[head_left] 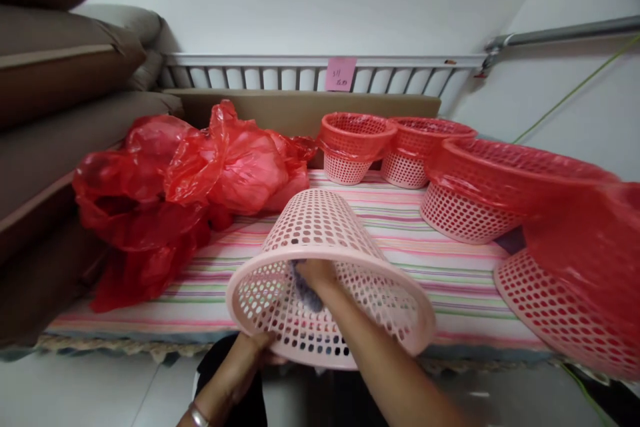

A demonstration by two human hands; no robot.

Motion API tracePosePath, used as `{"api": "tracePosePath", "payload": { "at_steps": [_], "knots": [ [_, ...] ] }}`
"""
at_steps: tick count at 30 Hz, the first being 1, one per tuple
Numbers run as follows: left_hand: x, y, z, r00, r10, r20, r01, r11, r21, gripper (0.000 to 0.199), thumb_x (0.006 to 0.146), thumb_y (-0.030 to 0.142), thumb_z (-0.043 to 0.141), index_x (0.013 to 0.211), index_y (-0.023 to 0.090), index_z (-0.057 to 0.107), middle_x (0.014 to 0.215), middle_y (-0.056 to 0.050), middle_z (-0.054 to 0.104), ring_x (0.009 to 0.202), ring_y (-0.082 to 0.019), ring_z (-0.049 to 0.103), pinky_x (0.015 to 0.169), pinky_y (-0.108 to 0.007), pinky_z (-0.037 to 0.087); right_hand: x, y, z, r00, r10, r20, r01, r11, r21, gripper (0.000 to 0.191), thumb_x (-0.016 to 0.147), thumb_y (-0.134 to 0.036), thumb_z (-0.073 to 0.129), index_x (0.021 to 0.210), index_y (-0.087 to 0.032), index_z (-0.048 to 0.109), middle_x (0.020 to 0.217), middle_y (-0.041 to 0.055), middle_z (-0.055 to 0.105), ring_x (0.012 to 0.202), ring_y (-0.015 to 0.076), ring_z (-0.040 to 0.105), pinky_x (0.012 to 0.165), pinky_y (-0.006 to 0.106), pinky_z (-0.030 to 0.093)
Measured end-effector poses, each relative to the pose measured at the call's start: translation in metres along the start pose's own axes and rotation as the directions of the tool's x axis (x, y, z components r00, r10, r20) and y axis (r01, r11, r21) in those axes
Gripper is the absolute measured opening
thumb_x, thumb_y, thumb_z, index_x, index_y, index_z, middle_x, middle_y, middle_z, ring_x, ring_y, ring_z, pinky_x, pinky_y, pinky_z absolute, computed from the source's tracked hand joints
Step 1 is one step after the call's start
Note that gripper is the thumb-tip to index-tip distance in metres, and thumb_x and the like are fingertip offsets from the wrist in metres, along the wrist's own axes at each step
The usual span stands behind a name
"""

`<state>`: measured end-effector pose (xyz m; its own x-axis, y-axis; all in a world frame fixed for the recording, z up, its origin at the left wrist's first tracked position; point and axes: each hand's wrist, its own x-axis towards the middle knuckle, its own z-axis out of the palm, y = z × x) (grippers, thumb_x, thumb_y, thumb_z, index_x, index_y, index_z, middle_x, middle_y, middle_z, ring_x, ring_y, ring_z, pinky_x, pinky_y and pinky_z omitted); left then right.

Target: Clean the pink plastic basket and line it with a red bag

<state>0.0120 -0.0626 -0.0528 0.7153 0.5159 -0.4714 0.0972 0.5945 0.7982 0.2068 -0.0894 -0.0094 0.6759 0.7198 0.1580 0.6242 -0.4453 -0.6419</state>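
Observation:
A pale pink perforated plastic basket (320, 220) lies tipped on its side, its wide mouth facing me at the edge of a striped bed cover. My left hand (253, 353) grips the lower left of its rim, fingers partly hidden under it. Inside the basket, my right hand (317, 271) is closed on a grey-blue cloth (306, 290), which rests near the inner wall. The basket's wall and rim hide part of that hand.
Several similar baskets lined with red plastic bags, such as the small one (347, 163), stand along the right. Red plastic bags (240, 160) are heaped at the left, beside stacked brown cushions (60, 100). A white radiator (270, 77) with a pink note (341, 73) is behind.

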Motion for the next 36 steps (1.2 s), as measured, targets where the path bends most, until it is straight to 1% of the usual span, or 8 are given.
{"api": "tracePosePath", "payload": {
  "at_steps": [5,8,13,18,25,28,32,36],
  "knots": [
    [0.0,-0.005,0.01,0.998,0.043,0.054,-0.043,0.999,-0.008,0.075,0.057,0.024,0.076,0.126,0.016,0.049,0.103,-0.012,0.07,0.087,-0.029,0.067,0.067,-0.034,0.054,-0.099,-0.01,0.019,0.995,-0.047,0.09,0.04,0.996,0.076,0.056,0.057,-0.013,0.056,0.112,-0.022,0.058,0.107,0.0066,0.061,0.101,0.024,0.057,0.088,0.032,0.043],
    [-0.002,-0.01,0.016,0.995,0.027,0.099,-0.03,0.999,0.026,0.071,0.058,0.026,0.078,0.123,0.017,0.053,0.103,-0.012,0.07,0.089,-0.029,0.066,0.068,-0.033,0.054,-0.118,-0.008,0.016,0.994,-0.078,0.077,0.072,0.995,0.072,0.051,0.058,-0.014,0.056,0.108,-0.024,0.059,0.108,0.0065,0.059,0.102,0.0241,0.054,0.09,0.034,0.042],
    [-0.005,-0.011,0.024,0.982,-0.039,0.184,0.036,0.999,0.018,0.063,0.061,0.036,0.078,0.116,0.013,0.057,0.103,-0.016,0.07,0.092,-0.032,0.066,0.067,-0.037,0.055,-0.053,0.002,0.008,0.998,-0.011,-0.054,0.004,0.993,-0.114,0.049,0.067,-0.016,0.055,0.115,-0.021,0.057,0.111,0.0119,0.057,0.105,0.0284,0.052,0.091,0.04,0.04],
    [-0.002,-0.008,0.021,0.982,-0.073,0.172,0.066,0.997,0.047,0.068,0.061,0.038,0.079,0.12,0.014,0.055,0.112,-0.017,0.067,0.103,-0.035,0.061,0.069,-0.038,0.056,0.031,0.026,0.015,0.989,0.026,-0.144,-0.034,0.998,-0.056,0.032,0.084,-0.029,0.047,0.113,-0.022,0.058,0.119,0.0077,0.058,0.119,0.0255,0.044,0.102,0.043,0.03],
    [0.001,-0.003,0.019,0.978,-0.076,0.195,0.078,0.997,0.0,0.071,0.06,0.035,0.08,0.122,0.014,0.052,0.111,-0.016,0.068,0.099,-0.034,0.063,0.075,-0.042,0.054,0.061,0.036,0.012,0.988,-0.058,-0.142,0.051,0.997,-0.051,0.034,0.087,-0.035,0.042,0.116,-0.024,0.057,0.122,0.0037,0.057,0.125,0.0235,0.038,0.106,0.043,0.024],
    [0.001,-0.005,0.02,0.976,-0.071,0.204,0.072,0.997,0.0,0.067,0.058,0.038,0.081,0.117,0.014,0.057,0.11,-0.016,0.069,0.1,-0.034,0.063,0.077,-0.042,0.053,0.041,0.028,0.009,0.991,-0.065,-0.117,0.058,0.996,-0.062,0.034,0.085,-0.034,0.044,0.116,-0.025,0.057,0.121,0.0034,0.058,0.12,0.0239,0.043,0.103,0.042,0.029],
    [0.003,-0.011,0.017,0.976,-0.087,0.202,0.088,0.996,0.0,0.063,0.055,0.036,0.083,0.11,0.015,0.062,0.106,-0.014,0.07,0.099,-0.033,0.064,0.077,-0.041,0.053,-0.026,0.015,0.007,0.996,-0.083,0.032,0.086,0.993,-0.076,0.048,0.071,-0.026,0.059,0.119,-0.023,0.054,0.116,0.0077,0.059,0.107,0.0239,0.053,0.092,0.035,0.04],
    [-0.002,-0.012,0.017,0.971,-0.059,0.231,0.06,0.998,0.003,0.054,0.057,0.028,0.083,0.106,0.015,0.065,0.103,-0.013,0.071,0.097,-0.03,0.064,0.08,-0.039,0.052,-0.094,0.008,-0.006,0.935,-0.266,0.233,0.26,0.964,0.054,0.034,0.063,-0.023,0.067,0.098,-0.027,0.063,0.107,0.0024,0.059,0.099,0.02,0.054,0.087,0.029,0.041]
  ]
}}
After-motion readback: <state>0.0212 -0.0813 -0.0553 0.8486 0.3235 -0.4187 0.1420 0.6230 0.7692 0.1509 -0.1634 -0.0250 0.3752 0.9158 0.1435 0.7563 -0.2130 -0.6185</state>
